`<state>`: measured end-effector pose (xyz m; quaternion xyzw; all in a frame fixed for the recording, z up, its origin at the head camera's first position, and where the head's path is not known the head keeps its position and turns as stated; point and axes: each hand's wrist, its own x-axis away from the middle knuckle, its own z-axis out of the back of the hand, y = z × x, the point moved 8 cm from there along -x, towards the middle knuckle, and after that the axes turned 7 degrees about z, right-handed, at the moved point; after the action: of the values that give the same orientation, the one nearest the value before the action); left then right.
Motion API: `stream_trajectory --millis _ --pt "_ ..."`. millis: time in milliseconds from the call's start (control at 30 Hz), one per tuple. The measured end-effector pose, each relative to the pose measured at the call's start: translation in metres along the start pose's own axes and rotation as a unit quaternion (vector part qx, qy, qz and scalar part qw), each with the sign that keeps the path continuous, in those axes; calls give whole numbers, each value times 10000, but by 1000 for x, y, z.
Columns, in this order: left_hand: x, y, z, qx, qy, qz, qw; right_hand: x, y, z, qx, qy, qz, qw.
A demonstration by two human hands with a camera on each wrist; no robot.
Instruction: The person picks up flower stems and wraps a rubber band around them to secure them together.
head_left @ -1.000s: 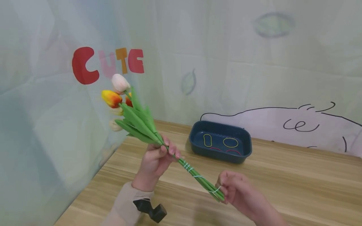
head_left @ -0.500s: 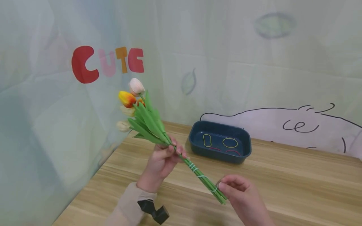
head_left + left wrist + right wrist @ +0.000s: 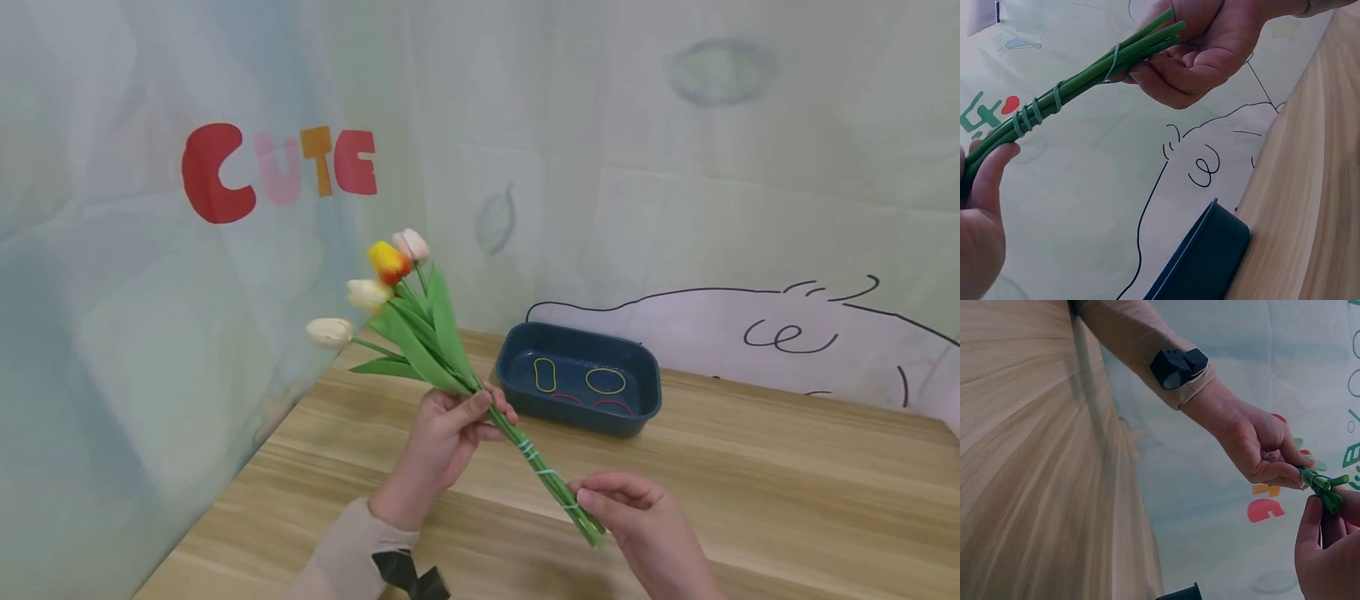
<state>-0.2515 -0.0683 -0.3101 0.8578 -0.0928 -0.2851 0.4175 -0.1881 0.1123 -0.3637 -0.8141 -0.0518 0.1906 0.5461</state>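
A bunch of artificial tulips (image 3: pixel 390 287) with green stems (image 3: pixel 547 487) is held in the air above the wooden table (image 3: pixel 787 492). My left hand (image 3: pixel 450 425) grips the stems just below the leaves. My right hand (image 3: pixel 630 508) pinches the stem ends, where a pale rubber band (image 3: pixel 570 505) loops round them. More turns of band (image 3: pixel 1025 115) wrap the stems between both hands. The left wrist view shows my right hand (image 3: pixel 1200 50) curled round the stem ends (image 3: pixel 1147 37). In the right wrist view my left hand (image 3: pixel 1260 447) holds the stems (image 3: pixel 1325 487).
A dark blue tray (image 3: pixel 645 375) stands at the back of the table with several yellow and red rubber bands (image 3: pixel 606 381) inside. A pale printed curtain (image 3: pixel 600 167) with the letters CUTE (image 3: pixel 277 167) hangs behind and to the left. A black device (image 3: pixel 408 575) is strapped to my left sleeve.
The bunch has swung rightward and the flower heads have come closer to the middle. My left hand shifted right with it; my right hand keeps pinching the stem ends.
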Motion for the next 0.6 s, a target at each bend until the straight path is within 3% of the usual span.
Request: stream_trajectory --millis 233,467,600 --pt "4 -9 8 -123 771 430 9960 1 9 8 331 467 -529 9970" --pt "3 -10 14 -413 1324 1250 9824 -5 8 3 680 76 -862 9939" --pt "1 -7 16 -619 1446 1539 9755 -8 3 -1 1022 -277 -975 9896"
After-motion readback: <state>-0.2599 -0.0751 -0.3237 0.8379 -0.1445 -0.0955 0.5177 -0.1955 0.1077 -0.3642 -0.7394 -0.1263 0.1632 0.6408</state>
